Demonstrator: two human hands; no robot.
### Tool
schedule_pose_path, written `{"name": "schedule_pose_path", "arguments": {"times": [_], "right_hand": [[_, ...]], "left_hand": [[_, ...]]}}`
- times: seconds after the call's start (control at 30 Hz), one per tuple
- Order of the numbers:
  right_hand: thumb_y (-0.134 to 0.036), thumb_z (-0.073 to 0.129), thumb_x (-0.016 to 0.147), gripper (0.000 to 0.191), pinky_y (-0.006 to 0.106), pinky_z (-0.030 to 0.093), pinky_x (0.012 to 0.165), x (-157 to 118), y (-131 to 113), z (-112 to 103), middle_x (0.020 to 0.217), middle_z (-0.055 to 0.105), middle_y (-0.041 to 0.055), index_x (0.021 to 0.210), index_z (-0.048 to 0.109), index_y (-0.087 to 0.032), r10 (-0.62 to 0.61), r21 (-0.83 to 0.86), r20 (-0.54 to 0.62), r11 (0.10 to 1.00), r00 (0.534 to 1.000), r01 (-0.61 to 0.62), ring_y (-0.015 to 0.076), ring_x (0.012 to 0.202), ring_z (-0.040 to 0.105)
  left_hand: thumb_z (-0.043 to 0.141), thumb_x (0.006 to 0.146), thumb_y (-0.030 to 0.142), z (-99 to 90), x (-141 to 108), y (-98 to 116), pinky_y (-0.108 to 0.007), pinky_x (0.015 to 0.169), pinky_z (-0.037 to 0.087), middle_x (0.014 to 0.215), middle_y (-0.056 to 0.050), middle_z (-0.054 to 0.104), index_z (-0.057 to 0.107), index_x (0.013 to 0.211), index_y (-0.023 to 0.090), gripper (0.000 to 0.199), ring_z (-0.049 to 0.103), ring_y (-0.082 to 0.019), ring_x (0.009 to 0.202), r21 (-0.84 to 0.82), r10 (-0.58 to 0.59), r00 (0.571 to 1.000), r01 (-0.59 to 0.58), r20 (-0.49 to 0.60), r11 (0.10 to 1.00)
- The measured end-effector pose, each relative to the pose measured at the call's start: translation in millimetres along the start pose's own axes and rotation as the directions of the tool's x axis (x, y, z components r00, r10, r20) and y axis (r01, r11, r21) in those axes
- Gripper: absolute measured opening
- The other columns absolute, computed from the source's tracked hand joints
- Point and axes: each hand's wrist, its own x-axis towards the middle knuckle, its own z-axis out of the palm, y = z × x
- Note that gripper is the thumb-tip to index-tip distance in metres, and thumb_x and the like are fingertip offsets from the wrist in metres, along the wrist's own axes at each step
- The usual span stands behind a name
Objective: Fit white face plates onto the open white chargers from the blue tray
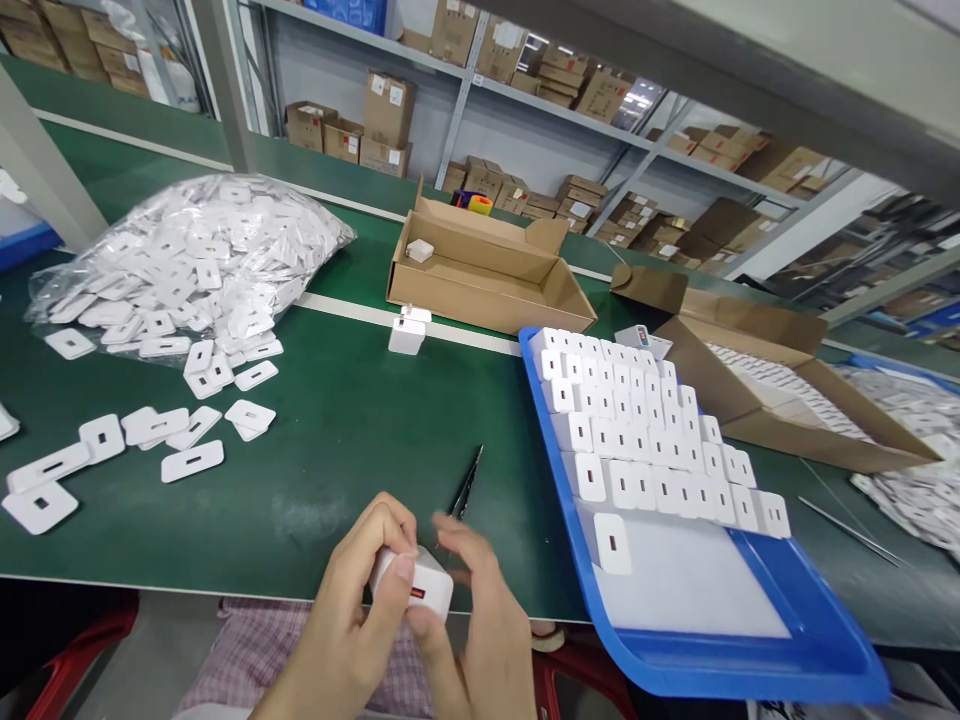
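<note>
A white USB charger (435,592) with a red-lit or red-coloured port slot is held low, over the table's near edge. My left hand (352,605) is closed round its left side, the thumb lying over the face with the slot. The thumb of my right hand (480,620) presses on the charger's near edge, while its fingers curve past the right side, slightly blurred. Black tweezers (466,482) lie just beyond my right hand. Farther back stands a small white charger housing (406,335) with a piece on top.
Loose white slotted plates (193,461) lie left, by a clear bag (187,250) full of them. At right, a blue tray (555,480) carries rows of white chargers (613,543). Behind are open cardboard boxes (480,295) (825,420). A metal rod (847,528) lies far right.
</note>
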Motion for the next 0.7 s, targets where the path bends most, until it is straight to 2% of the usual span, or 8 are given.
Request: {"name": "schedule_pose_path", "arguments": {"times": [0.13, 0.27, 0.33, 0.4, 0.47, 0.53, 0.63, 0.7], "right_hand": [[-0.01, 0.059, 0.089, 0.033, 0.027, 0.056, 0.091, -6.6, 9.2, -2.3, 0.13, 0.062, 0.0096, 0.118, 0.057, -0.026, -0.322, -0.103, 0.081, 0.939, 0.943, 0.329, 0.0207, 0.115, 0.064], [-0.009, 0.061, 0.087, 0.026, 0.024, 0.057, 0.08, -7.5, 11.4, -1.6, 0.113, 0.068, 0.004, 0.102, 0.065, -0.029, 0.039, 0.33, -0.107, 0.944, 0.994, -0.001, 0.0161, 0.099, 0.068], [-0.023, 0.07, 0.084, 0.008, 0.024, 0.056, 0.072, -2.8, 6.7, -5.4, 0.1, 0.07, 0.0017, 0.087, 0.064, -0.027, 0.453, 0.69, -0.044, 0.658, 0.891, -0.3, 0.0159, 0.086, 0.069], [-0.034, 0.081, 0.075, 0.021, 0.025, 0.056, 0.07, 3.0, -1.7, -9.3, 0.09, 0.07, 0.0002, 0.083, 0.063, -0.025, 0.713, 0.875, 0.184, 0.195, 0.677, -0.443, 0.0152, 0.078, 0.068], [-0.036, 0.087, 0.066, 0.032, 0.025, 0.055, 0.069, 6.0, -11.2, -9.8, 0.082, 0.069, -0.0008, 0.085, 0.065, -0.025, 0.766, 0.885, 0.359, -0.098, 0.533, -0.454, 0.0144, 0.073, 0.067], [-0.037, 0.089, 0.062, 0.036, 0.023, 0.054, 0.066, 3.3, -17.2, -7.4, 0.078, 0.068, -0.0017, 0.086, 0.067, -0.024, 0.749, 0.857, 0.453, -0.215, 0.484, -0.469, 0.0134, 0.07, 0.065], [-0.043, 0.087, 0.062, 0.038, 0.026, 0.054, 0.062, -12.2, -10.7, -13.5, 0.079, 0.068, -0.0002, 0.088, 0.066, -0.025, 0.743, 0.839, 0.439, -0.139, 0.505, -0.525, 0.0159, 0.069, 0.066], [-0.043, 0.086, 0.063, 0.036, 0.031, 0.056, 0.064, -27.3, 7.2, -33.6, 0.087, 0.071, 0.0041, 0.086, 0.065, -0.024, 0.789, 0.832, 0.19, 0.186, 0.584, -0.522, 0.0214, 0.077, 0.069]], "left_hand": [[0.038, 0.1, 0.048, 2.3, 4.3, -1.4, -0.026, 0.059, 0.033, 0.08, 0.004, 0.039, 0.039, 0.075, 0.024, 0.035, 0.036, -0.014, 0.064, -0.116, -0.133, 0.991, 0.134, 0.016, 0.984], [0.034, 0.094, 0.064, 2.2, 1.8, 2.7, -0.026, 0.063, 0.04, 0.085, 0.002, 0.046, 0.051, 0.09, 0.026, 0.043, 0.046, -0.015, 0.072, -0.01, -0.077, 0.996, 0.078, 0.043, 0.997], [0.038, 0.087, 0.073, 0.9, -0.7, 5.3, -0.027, 0.068, 0.049, 0.104, 0.0, 0.052, 0.051, 0.115, 0.033, 0.05, 0.055, -0.017, 0.08, 0.134, 0.063, 0.996, -0.071, 0.064, 0.988], [0.053, 0.083, 0.069, 0.1, -2.0, 6.7, -0.031, 0.079, 0.054, 0.12, -0.003, 0.053, 0.04, 0.131, 0.038, 0.058, 0.06, -0.021, 0.096, 0.341, 0.196, 0.975, -0.222, 0.109, 0.914], [0.065, 0.084, 0.056, 0.5, -1.8, 5.9, -0.037, 0.092, 0.053, 0.124, -0.005, 0.057, 0.041, 0.132, 0.034, 0.058, 0.056, -0.025, 0.111, 0.485, 0.316, 0.932, -0.363, 0.179, 0.796], [0.069, 0.085, 0.042, 2.0, -0.8, 3.7, -0.04, 0.097, 0.05, 0.12, -0.007, 0.062, 0.044, 0.127, 0.027, 0.051, 0.054, -0.027, 0.115, 0.51, 0.414, 0.885, -0.462, 0.214, 0.726], [0.069, 0.085, 0.041, 5.8, 0.1, 1.1, -0.043, 0.101, 0.048, 0.117, -0.008, 0.067, 0.047, 0.124, 0.022, 0.048, 0.053, -0.028, 0.118, 0.501, 0.48, 0.841, -0.537, 0.25, 0.679], [0.066, 0.086, 0.049, 8.6, 0.7, 0.5, -0.044, 0.1, 0.051, 0.12, -0.008, 0.069, 0.048, 0.125, 0.022, 0.05, 0.052, -0.029, 0.122, 0.516, 0.458, 0.838, -0.545, 0.298, 0.661]]}}
